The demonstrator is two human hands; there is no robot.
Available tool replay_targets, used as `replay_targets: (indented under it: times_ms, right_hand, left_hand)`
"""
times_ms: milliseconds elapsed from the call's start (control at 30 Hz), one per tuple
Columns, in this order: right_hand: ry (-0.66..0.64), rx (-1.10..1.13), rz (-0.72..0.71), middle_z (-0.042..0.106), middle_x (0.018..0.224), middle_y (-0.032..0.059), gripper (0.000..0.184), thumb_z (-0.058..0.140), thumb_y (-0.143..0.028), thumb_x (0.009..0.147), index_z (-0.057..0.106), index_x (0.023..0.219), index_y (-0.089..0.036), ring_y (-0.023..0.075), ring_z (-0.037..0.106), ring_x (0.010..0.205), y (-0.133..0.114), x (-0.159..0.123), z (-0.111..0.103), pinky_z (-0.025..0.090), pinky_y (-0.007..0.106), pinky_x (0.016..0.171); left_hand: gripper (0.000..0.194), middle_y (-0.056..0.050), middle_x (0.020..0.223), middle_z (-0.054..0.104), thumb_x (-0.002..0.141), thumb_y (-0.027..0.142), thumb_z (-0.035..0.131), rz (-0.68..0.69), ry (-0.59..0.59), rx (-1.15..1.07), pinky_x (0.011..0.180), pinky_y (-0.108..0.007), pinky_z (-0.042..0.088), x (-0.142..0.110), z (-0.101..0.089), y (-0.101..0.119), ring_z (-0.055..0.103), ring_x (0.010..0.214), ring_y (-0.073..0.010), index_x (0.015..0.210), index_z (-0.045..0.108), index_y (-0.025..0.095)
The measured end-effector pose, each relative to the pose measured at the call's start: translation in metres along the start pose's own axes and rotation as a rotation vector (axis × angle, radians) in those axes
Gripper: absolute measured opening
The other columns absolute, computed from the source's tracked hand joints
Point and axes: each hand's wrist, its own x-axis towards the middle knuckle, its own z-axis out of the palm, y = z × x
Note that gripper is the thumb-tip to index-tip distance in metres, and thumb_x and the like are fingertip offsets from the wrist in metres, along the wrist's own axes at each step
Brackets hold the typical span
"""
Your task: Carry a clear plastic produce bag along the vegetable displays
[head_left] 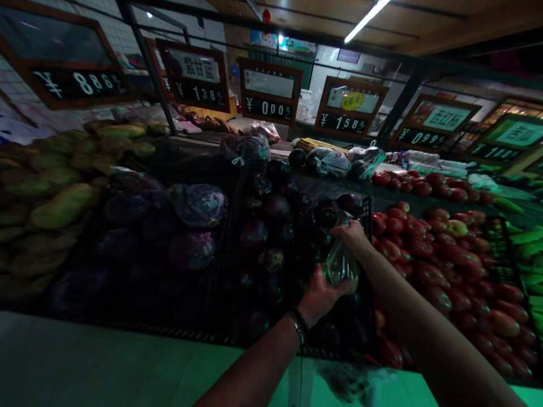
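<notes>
Right now my right hand [350,234] is closing around the gathered neck of a clear plastic bag [340,265], gripping it high up, right over the eggplants! My left hand [322,297] is curling around the lower part of that bag, fingers wrapping it from the side, so the bag is sitting between my two hands, touching both. I can't tell if anything is inside; I'm mostly seeing folds of shiny plastic. A beaded bracelet [299,323] is hugging my left wrist.

Just beyond my hands, glossy dark eggplants [275,206] are lying heaped in a black plastic crate [365,217]. To the right, red tomatoes [428,271] are mounding up beside them, and to the left, purple cabbages [197,204] are sitting wrapped in film, next to long yellow-green melons [63,206]. Farther back, tied bags of produce [245,151] are resting on the stall, and price boards [268,90] with yen figures are hanging above. Along the bottom, a green-lit surface [106,356] is running in front of it all, with a crumpled plastic bag [352,384] showing at its edge.
</notes>
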Motion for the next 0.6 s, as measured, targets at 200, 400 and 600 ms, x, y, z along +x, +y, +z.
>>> replay_targets:
  times_ms: [200, 400, 600]
  right_hand:
    - [-0.012, -0.047, 0.101, 0.060, 0.064, -0.0008, 0.028, 0.071, -0.046, 0.065, 0.068, 0.074, -0.020, 0.0176, 0.052, 0.061, 0.030, -0.074, 0.014, 0.039, 0.032, 0.058]
    - [-0.066, -0.008, 0.144, 0.071, 0.078, 0.0008, 0.042, 0.073, -0.053, 0.073, 0.073, 0.097, -0.018, 0.0223, 0.064, 0.073, 0.069, -0.156, 0.023, 0.050, 0.035, 0.071]
    - [-0.108, -0.045, 0.161, 0.069, 0.073, 0.0005, 0.038, 0.069, -0.050, 0.077, 0.074, 0.097, -0.018, 0.0214, 0.061, 0.066, 0.107, -0.226, 0.023, 0.048, 0.034, 0.066]
  left_hand:
    - [0.078, -0.015, 0.131, 0.075, 0.071, 0.055, 0.095, -0.171, -0.118, 0.125, 0.109, -0.048, 0.053, -0.048, -0.020, -0.031, 0.070, 0.122, -0.0342, 0.129, 0.060, 0.016]
    - [0.089, -0.017, 0.140, 0.073, 0.065, 0.052, 0.100, -0.309, -0.213, 0.047, 0.118, -0.052, 0.049, -0.105, -0.021, -0.070, 0.066, 0.133, -0.0368, 0.135, 0.058, 0.017]
    - [0.090, -0.013, 0.129, 0.077, 0.057, 0.052, 0.103, -0.428, -0.227, -0.011, 0.106, -0.049, 0.055, -0.162, -0.013, -0.107, 0.070, 0.123, -0.0370, 0.130, 0.060, 0.020]
